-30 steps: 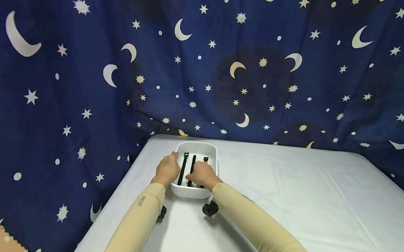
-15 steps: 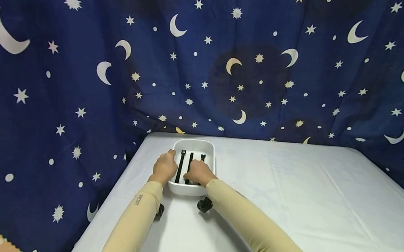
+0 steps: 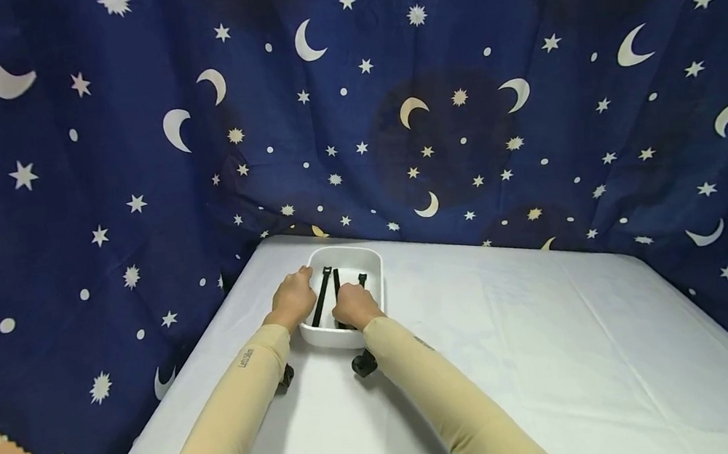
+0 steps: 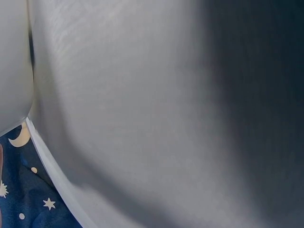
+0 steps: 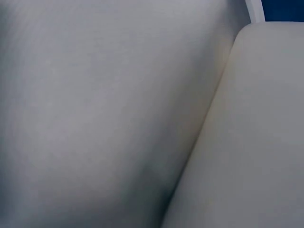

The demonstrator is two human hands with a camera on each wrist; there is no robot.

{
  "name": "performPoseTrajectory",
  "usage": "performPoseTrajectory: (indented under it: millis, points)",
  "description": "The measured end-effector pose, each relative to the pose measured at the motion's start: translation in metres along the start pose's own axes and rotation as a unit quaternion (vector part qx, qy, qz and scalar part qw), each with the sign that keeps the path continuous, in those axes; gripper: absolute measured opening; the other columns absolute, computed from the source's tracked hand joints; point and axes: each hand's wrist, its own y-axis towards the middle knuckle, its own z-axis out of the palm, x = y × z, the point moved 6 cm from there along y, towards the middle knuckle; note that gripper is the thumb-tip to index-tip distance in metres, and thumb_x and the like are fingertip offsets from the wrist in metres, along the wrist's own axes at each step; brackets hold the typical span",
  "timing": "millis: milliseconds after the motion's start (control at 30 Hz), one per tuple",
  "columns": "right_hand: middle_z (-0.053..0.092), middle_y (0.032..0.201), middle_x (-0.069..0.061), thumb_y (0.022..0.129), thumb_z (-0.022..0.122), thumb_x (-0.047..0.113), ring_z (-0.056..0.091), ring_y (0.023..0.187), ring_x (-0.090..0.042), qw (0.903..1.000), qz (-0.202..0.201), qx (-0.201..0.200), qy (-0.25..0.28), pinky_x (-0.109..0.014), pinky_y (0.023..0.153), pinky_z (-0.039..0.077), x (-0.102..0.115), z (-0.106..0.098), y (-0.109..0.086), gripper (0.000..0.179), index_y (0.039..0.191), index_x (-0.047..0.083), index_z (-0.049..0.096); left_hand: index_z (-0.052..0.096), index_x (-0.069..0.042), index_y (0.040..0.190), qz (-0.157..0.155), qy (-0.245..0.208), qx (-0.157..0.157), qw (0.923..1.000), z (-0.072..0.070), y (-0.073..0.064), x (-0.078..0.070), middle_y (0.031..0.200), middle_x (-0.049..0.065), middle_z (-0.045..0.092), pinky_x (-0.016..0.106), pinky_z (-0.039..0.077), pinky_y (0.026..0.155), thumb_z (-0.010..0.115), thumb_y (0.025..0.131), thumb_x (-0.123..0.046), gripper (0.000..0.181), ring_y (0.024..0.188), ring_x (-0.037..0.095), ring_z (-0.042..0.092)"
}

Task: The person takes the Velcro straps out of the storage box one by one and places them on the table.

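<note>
A white rectangular tray (image 3: 331,338) with rounded corners stands near the table's far left side in the head view. My left hand (image 3: 295,296) grips its left rim. Several black straps lie lengthwise inside: a left strap (image 3: 322,297) with a small loop at its far end, a middle strap (image 3: 336,279), and a right strap (image 3: 362,279), mostly covered by my right hand. My right hand (image 3: 355,304) reaches into the tray and pinches the near part of the middle strap; its fingertips are hidden. Neither wrist view shows the fingers, only the tray's outer wall (image 5: 247,123) and white cloth.
White cloth covers the table (image 3: 513,337), which extends far to the right of the tray. A dark blue curtain (image 3: 379,108) with moons and stars hangs behind and to the left. Black wrist devices (image 3: 364,364) sit under both forearms.
The middle strap has turned from slanted to nearly straight along the tray, its far end shifting left, with my right hand at its near part. My left hand stays on the rim.
</note>
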Motion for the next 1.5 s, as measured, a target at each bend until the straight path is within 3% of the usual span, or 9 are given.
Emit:
performPoseTrajectory:
  millis: [433,700,867,1133,1500]
  points:
    - [0.069,0.090,-0.010,0.089,0.064,0.009,0.058,0.075,-0.023,1.0000,0.001,0.009,0.003,-0.034,0.069,0.052,0.000,0.003,-0.002,0.014,0.075,0.006,0.063,0.051,-0.002,0.145,0.000,-0.008,0.004,1.0000,0.001,-0.005,0.001,0.151,0.018,0.049,0.052,0.051,0.106,0.044,0.092,0.002,0.053,0.131,0.039,0.056]
    - [0.067,0.082,-0.011,0.088,0.063,0.000,0.055,0.065,-0.021,0.9994,-0.001,-0.011,0.033,-0.028,0.052,0.047,0.004,0.000,-0.005,0.011,0.078,0.004,0.064,0.051,-0.002,0.145,0.006,-0.008,0.001,0.9999,0.000,-0.006,-0.001,0.150,0.018,0.050,0.053,0.051,0.105,0.044,0.092,0.002,0.053,0.130,0.040,0.057]
    - [0.067,0.080,-0.012,0.086,0.063,-0.003,0.055,0.061,-0.021,0.9988,0.002,-0.024,0.043,-0.028,0.049,0.046,0.005,-0.001,-0.005,0.009,0.081,0.003,0.065,0.051,-0.001,0.144,0.009,-0.008,-0.002,0.9999,-0.001,-0.006,-0.003,0.149,0.019,0.050,0.053,0.052,0.104,0.045,0.092,0.002,0.053,0.129,0.041,0.057]
    - [0.072,0.092,-0.016,0.086,0.064,-0.004,0.060,0.068,-0.022,0.9978,0.000,-0.047,0.047,-0.031,0.056,0.053,0.005,-0.007,-0.004,0.006,0.088,0.001,0.068,0.052,-0.001,0.144,0.013,0.000,-0.008,0.9999,-0.004,-0.002,-0.002,0.149,0.020,0.051,0.054,0.052,0.103,0.044,0.092,0.002,0.052,0.128,0.041,0.058]
    - [0.073,0.097,-0.017,0.086,0.063,-0.002,0.070,0.087,-0.030,0.9961,0.008,-0.071,0.053,-0.039,0.072,0.060,0.003,-0.012,-0.010,0.009,0.080,0.004,0.065,0.051,-0.001,0.144,0.013,-0.001,-0.003,0.9999,-0.002,-0.003,-0.003,0.148,0.020,0.051,0.053,0.053,0.102,0.045,0.092,0.001,0.052,0.127,0.041,0.059]
